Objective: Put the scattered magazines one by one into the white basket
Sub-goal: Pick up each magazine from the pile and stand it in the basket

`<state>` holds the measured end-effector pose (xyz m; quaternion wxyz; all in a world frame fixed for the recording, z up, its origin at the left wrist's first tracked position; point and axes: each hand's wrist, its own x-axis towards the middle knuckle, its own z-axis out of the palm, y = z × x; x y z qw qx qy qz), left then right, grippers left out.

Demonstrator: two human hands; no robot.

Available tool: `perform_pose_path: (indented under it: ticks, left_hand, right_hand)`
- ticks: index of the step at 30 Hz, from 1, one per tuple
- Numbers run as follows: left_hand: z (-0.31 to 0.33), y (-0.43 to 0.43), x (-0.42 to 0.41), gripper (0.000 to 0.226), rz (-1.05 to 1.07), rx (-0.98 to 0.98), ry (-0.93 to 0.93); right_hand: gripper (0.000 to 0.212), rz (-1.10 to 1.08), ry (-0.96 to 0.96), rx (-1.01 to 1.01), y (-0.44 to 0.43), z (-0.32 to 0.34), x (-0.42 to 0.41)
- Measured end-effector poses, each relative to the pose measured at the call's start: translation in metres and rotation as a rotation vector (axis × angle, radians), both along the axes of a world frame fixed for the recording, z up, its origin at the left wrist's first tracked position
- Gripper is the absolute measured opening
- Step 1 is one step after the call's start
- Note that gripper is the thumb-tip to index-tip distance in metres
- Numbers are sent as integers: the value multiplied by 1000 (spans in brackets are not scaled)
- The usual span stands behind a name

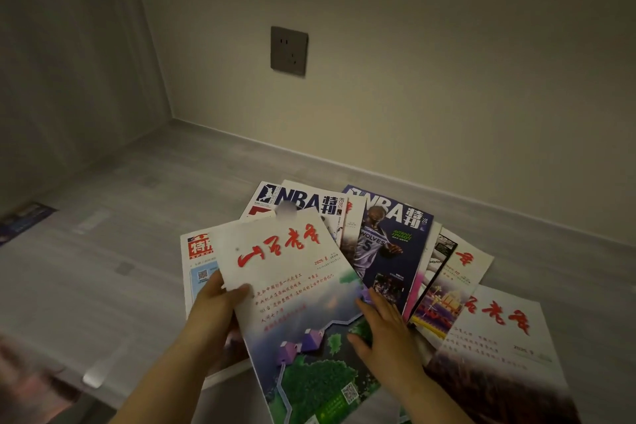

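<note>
I am holding the top magazine (pixel 292 286), the one with big red writing and a green picture. My left hand (pixel 215 306) grips its left edge, with my thumb on the cover and my fingers under it, so I think I can lift just this one off the pile. My right hand (pixel 382 323) lies on its right edge with the fingers pretty straight and the thumb on the cover. I think it is there to keep the pages from flopping and to hold the others down. I cannot tell if any fingertips slip under the edge. The rest are spread like a fan on the grey floor (pixel 120 217), in the middle and lower right of the frame. There is a blue NBA magazine (pixel 389 234) with a basketball player, a white NBA magazine (pixel 296 203) above it to the left, and another red-writing magazine (pixel 499 330) at the lower right. One more magazine with a red box (pixel 198 258) peeks out under my left hand. They cover each other, so I cannot count them all. I cannot see the white basket anywhere here. A dark paper (pixel 24 220) at the left edge is cut off and too blurry to read. A wall socket (pixel 288 51) sits up in the middle.
</note>
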<state>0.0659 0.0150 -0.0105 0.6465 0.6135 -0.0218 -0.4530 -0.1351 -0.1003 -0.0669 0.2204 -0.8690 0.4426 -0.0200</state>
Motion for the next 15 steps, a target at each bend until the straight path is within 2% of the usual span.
perform_pose_path:
  ticks: [3,7,9,13,15]
  left_hand:
    - [15,-7,-2,26,-79,-137,-99]
    - [41,-23,-7,27,-262,-275,-204]
    - [54,-35,-14,28,-351,-337,-248]
    - [82,-69,-36,26,-439,-379,-387]
    - [96,-91,-50,27,-436,-384,-478]
  right_hand:
    - [72,-143,-193,87,2,6,2]
    - [76,-345,-499,361,-7,27,-5]
    - [63,-404,-544,442,-18,38,-17]
    - [11,-498,-705,475,-35,63,-58]
    - [21,-516,-720,420,-42,71,-84]
